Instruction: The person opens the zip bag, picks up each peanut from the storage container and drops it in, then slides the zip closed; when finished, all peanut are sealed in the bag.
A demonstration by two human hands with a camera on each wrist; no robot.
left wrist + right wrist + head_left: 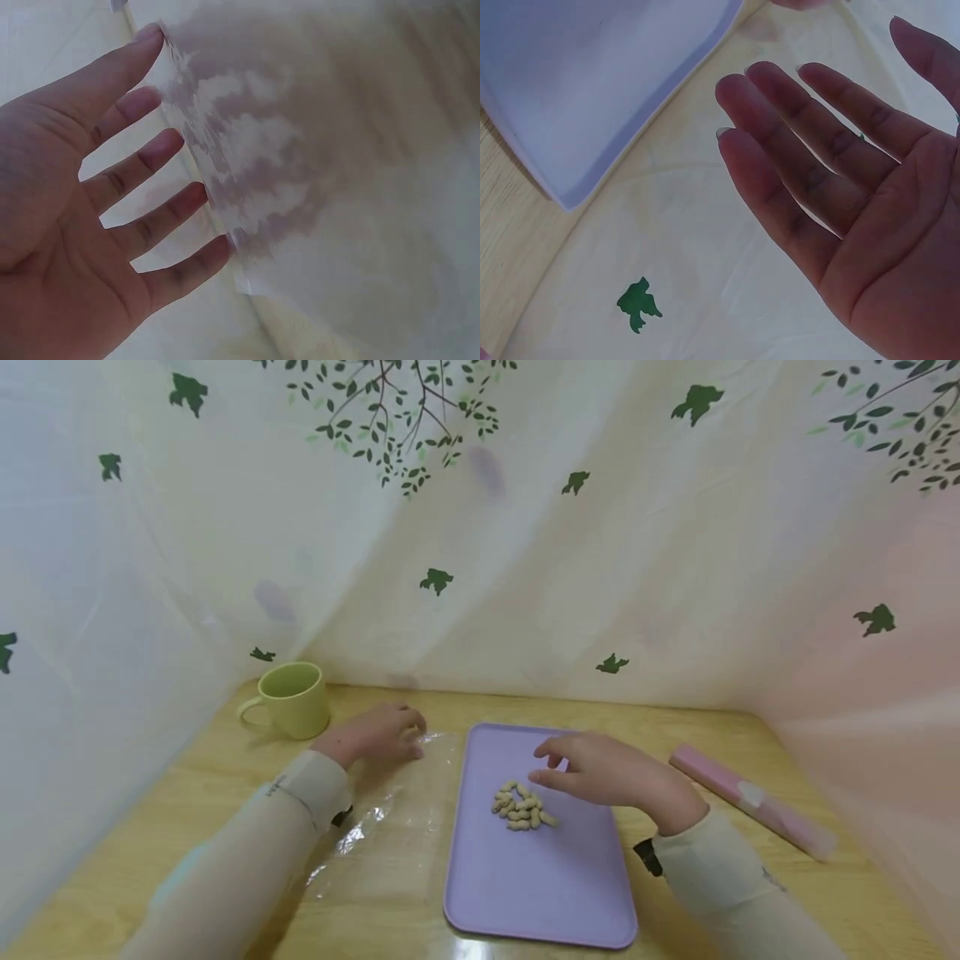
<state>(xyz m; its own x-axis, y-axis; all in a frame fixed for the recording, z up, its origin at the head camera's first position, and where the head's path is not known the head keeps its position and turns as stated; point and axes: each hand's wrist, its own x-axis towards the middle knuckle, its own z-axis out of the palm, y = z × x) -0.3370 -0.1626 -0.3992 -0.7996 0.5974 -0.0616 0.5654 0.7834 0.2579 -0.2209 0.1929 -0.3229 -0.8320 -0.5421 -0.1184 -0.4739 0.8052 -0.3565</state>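
Note:
A clear, flat piece of plastic [408, 827] lies on the table, glinting along its left side. My left hand [382, 732] is at its far end; in the left wrist view the spread fingers [161, 150] have their tips right at the plastic's edge. To the right is a lilac tray [540, 893] with a small heap of unshelled peanuts [521, 808] on it. Over the tray's far right part hovers my right hand [600, 768], holding nothing, thumb and fingers apart and pointing left above the peanuts. The right wrist view shows its fingers [810, 176] nearly straight.
A yellow-green mug [294, 702] stands at the back left, close to my left hand. On the right, a pink roll [750, 797] with a pale label lies slantwise on the wooden table [390, 935]. A leaf-printed curtain [510, 627] hangs around the table's back and sides.

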